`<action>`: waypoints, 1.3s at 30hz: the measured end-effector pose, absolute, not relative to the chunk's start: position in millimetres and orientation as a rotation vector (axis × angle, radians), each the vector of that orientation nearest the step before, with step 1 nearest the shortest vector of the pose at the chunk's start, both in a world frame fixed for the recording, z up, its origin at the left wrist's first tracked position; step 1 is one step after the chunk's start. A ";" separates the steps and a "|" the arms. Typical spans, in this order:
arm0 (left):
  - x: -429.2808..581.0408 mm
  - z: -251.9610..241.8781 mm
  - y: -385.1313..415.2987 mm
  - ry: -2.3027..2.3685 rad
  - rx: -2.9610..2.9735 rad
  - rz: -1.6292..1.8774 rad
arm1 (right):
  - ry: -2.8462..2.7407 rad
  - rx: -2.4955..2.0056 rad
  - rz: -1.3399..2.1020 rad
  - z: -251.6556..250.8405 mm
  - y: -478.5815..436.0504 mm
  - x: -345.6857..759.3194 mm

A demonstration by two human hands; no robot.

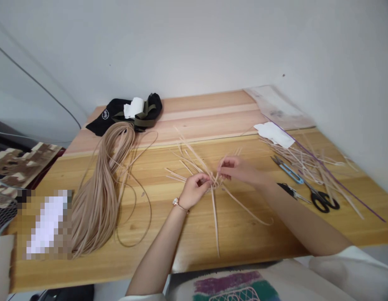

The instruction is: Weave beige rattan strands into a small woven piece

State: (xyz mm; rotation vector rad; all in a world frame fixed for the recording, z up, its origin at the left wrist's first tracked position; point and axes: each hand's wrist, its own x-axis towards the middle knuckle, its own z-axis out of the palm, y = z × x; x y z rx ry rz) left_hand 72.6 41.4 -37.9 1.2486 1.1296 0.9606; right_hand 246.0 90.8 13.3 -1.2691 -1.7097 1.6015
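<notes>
Pale rattan strips (194, 161) cross one another on the wooden table (194, 242), fanning out from a centre knot. My left hand (195, 190), with a watch at the wrist, is closed and pinches the strips at that crossing. My right hand (236, 169) is closed too, fingertips gripping the strips from the right side of the same spot. One long strip (215, 221) runs from the crossing toward me. Another curves off to the right (250, 213).
A thick bundle of rattan cord (101, 192) lies at the left, with loose loops around it. A black bag with white paper (127, 113) sits at the back. Blue snips (288, 169), black scissors (322, 200), cut strips (316, 167) and white paper (274, 133) lie right.
</notes>
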 end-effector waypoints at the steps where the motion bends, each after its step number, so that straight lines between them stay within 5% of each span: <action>1: 72.5 -38.1 41.4 1.134 1.247 0.964 | -1.683 -1.354 1.598 11.9 90.5 245.3; 5: 72.4 -38.3 41.4 1.142 1.244 0.958 | -1.729 -1.495 1.516 9.2 90.2 240.2; 12: 72.4 -38.8 42.7 1.151 1.257 0.939 | -2.030 -1.031 1.429 16.9 83.2 239.6; 18: 71.9 -34.7 44.4 1.046 1.328 0.974 | -2.605 -0.677 0.779 20.4 78.4 233.8; 25: 71.5 -36.2 44.3 1.198 1.367 0.955 | -2.983 -0.819 0.221 32.8 77.3 225.2; 39: 73.7 -39.4 40.4 1.080 1.285 1.022 | -2.500 -0.948 0.773 7.6 102.8 243.2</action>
